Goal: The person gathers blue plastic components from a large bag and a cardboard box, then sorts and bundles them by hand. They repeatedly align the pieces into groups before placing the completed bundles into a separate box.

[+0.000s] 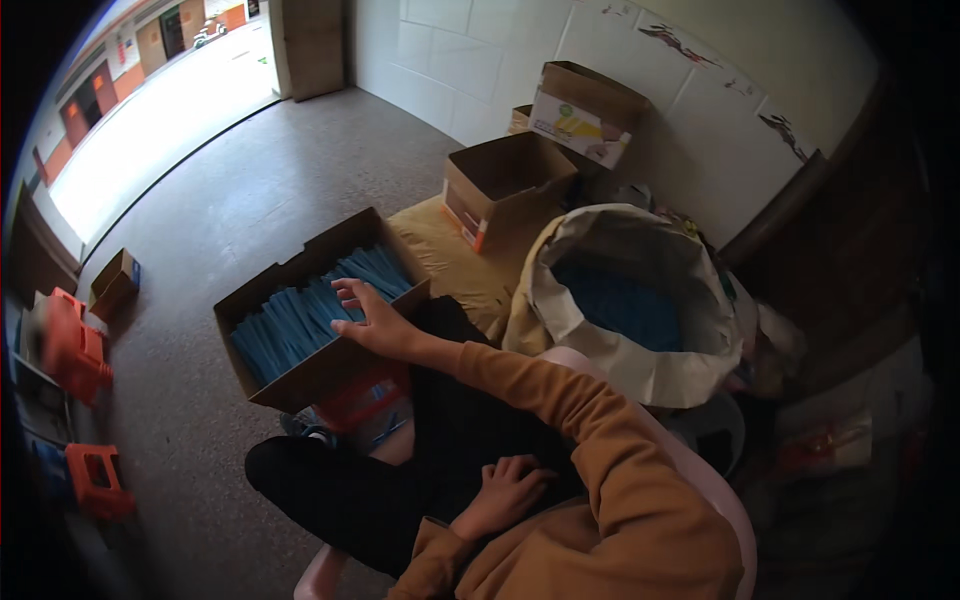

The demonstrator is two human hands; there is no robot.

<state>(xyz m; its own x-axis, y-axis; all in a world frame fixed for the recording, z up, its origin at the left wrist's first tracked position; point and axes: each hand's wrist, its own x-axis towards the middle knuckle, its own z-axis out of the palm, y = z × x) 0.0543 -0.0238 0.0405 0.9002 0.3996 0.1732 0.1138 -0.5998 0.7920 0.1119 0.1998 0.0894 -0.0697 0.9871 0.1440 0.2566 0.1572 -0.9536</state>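
Long narrow blue strips stand packed side by side in an open cardboard box in front of me. Over the box's near right edge reaches my right hand, its thumb and fingers apart, with nothing seen between them. My left hand lies on my dark trousers with its fingers loosely stretched, holding nothing. To the right, a large white woven sack gapes with its rim rolled outward. Blue pieces lie inside it, too dim to make out singly.
The box sits on a red plastic stool. Behind it lies a full yellowish sack, with an open carton on top and another carton by the wall. Orange stools and a small box stand at left, near a bright doorway.
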